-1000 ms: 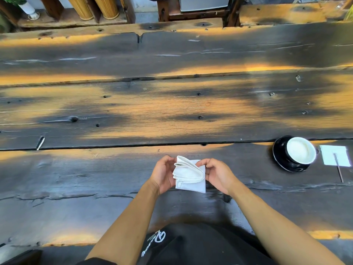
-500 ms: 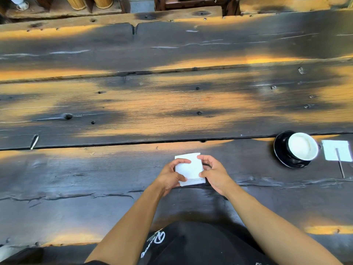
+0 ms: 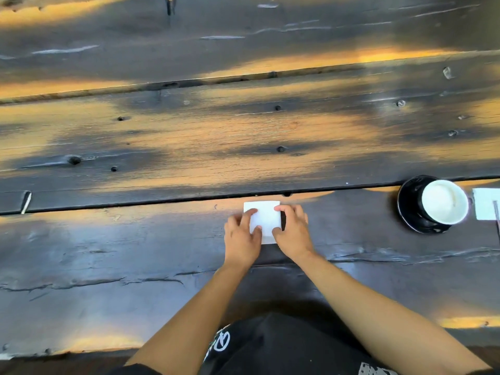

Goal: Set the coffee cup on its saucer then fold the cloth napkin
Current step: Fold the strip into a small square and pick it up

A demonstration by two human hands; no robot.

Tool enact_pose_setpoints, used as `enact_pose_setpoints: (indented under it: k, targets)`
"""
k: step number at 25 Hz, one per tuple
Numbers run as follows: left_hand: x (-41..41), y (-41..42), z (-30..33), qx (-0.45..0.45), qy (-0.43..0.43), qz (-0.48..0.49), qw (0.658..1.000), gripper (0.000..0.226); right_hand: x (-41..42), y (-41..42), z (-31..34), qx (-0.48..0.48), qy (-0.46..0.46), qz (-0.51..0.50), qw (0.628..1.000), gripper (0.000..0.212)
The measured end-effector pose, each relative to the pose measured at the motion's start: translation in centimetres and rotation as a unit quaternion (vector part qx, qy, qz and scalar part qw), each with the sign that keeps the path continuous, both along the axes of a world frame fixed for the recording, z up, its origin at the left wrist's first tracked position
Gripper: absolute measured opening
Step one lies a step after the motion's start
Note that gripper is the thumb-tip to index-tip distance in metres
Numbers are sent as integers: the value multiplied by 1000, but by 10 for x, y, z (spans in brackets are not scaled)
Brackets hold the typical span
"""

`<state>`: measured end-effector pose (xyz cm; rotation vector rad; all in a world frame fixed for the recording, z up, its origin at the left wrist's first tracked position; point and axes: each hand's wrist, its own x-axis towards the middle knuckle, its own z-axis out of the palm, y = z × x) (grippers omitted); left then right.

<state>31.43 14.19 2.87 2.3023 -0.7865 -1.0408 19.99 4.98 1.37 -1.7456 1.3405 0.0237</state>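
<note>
A white cloth napkin (image 3: 264, 218), folded into a small square, lies flat on the dark wooden table (image 3: 162, 239) in front of me. My left hand (image 3: 241, 235) presses on its left edge with the fingers laid over it. My right hand (image 3: 292, 230) presses on its right edge the same way. At the far right a black cup (image 3: 443, 204) with a white inside stands upright on a black saucer (image 3: 407, 205).
A white square of paper (image 3: 485, 206) with a thin dark stick lying across it sits right of the saucer, cut by the frame edge. A long gap between planks runs across the table just beyond the napkin. My dark clothing fills the bottom centre.
The napkin went from a loose fold held up between both hands to a flat square on the table. Both hands now press it down. The view has tilted lower.
</note>
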Motion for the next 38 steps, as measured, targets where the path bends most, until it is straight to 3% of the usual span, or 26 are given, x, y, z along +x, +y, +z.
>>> enact_pose_setpoints:
  k: [2,6,10,16,19,22,25,27,30,33,38]
  targets:
    - [-1,3,-1,16,-46,63,997,37,1,3,-3,-4,14,-27,1000,42]
    - [4,7,-3,123,16,141,982,36,-1,11,-9,12,79,-42,996,37]
    - [6,11,-7,109,103,168,974,25,-3,17,-14,65,56,-95,992,16]
    - [11,16,-11,105,166,171,965,16,-9,13,-12,117,11,-110,987,16]
    - [14,13,-8,131,108,116,979,27,-7,8,-7,115,37,-84,989,24]
    - [12,12,-5,90,-58,8,994,52,-1,11,3,11,81,-45,996,56]
    - [18,12,-8,66,-234,-222,944,79,4,16,7,-171,62,55,982,79]
    - [27,8,-16,59,-250,-340,905,78,10,14,4,-217,44,152,963,82]
    - [36,7,-31,58,-267,-421,865,75,17,11,-7,-191,31,211,958,71]
    - [37,8,-42,37,-292,-429,854,77,25,10,-19,-187,47,187,963,62]
    - [45,12,-64,-17,-303,-424,853,78,17,7,-50,-262,125,273,917,65]
